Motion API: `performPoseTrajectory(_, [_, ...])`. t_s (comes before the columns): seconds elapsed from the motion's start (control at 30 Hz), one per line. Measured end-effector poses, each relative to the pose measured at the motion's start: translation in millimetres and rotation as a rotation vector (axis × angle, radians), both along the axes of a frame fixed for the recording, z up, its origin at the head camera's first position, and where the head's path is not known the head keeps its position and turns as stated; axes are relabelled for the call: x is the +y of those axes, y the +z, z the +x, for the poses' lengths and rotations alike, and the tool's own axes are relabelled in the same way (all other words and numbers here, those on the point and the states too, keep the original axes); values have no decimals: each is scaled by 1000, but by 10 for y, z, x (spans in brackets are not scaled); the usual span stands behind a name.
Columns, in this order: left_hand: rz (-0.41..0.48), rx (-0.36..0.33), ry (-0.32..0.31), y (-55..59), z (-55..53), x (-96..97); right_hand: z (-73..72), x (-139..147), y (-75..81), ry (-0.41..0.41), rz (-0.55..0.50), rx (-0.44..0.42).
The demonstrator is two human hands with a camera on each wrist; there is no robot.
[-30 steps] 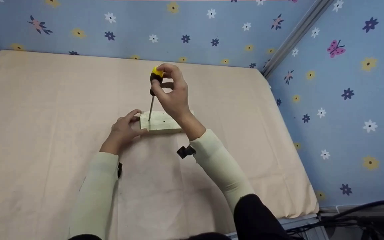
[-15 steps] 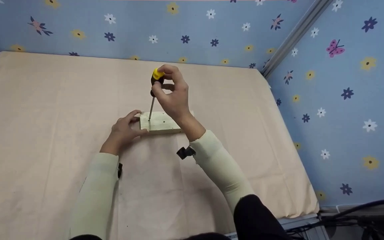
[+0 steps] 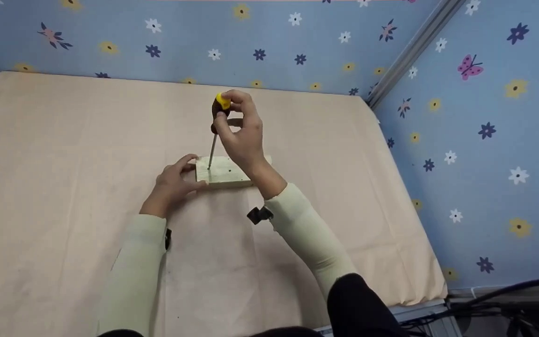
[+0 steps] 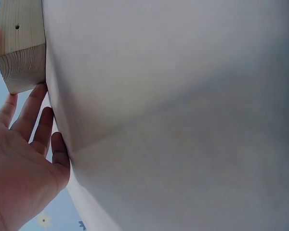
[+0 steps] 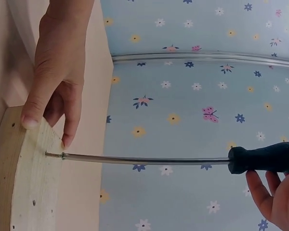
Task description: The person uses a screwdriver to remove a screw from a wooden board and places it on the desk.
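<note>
Head view takes in the blue flowered walls ahead and to my right, then the cloth-covered bench, a pale peach. My forearms reach over it in a pale green left sleeve and a matching right sleeve, with a black clip by my right wrist. Beyond them the wooden block lies flat on the bench, its long side running left to right, its right part partly hidden behind my right wrist. Over its left part stands the screwdriver, nearly upright, its black and yellow handle leaning slightly to my right at the top. My right grip pinches that handle between thumb and fingers, well above the wood. My left grip holds the block's left end, thumb against the near side, forefinger at the far side; the left wrist view shows fingers fanned beside the end grain. Smaller again, in the right wrist view, a screw stands partly out of the block's top face, thread showing, and the screwdriver's shaft meets its head in line. Right of it, the same face has a dark hole.
</note>
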State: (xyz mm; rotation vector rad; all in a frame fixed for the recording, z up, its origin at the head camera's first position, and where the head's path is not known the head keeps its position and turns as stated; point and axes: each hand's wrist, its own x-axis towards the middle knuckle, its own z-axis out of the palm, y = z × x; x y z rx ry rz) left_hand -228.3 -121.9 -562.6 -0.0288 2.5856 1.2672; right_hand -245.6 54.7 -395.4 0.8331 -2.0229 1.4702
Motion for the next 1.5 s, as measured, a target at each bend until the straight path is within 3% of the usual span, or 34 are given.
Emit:
performPoseTrajectory(0.2, [0,-1,0,25,3,11,1,-36,-37,-38,-31,13])
performPoseTrajectory(0.43, [4,-5,18,35,22,18,-7,-49,-103,-3,2,-8])
performPoseTrajectory(0.67, [4,-10,8,25,2,13,-6,-52,-111,-56,-25,26])
performPoseTrajectory(0.87, [3,-17,-1,19,-2,-4,7,-49,-90,5,-24,22])
performPoseTrajectory(1.1, [4,-11,-5,22,6,-10,-2,-40,-92,-8,3,28])
performPoseTrajectory(1.27, [4,5,-8,14,5,-20,-9,-44,-99,52,20,4])
performPoseTrajectory(1.5, [1,6,-7,-2,-1,-18,-7,-40,-77,34,-22,21])
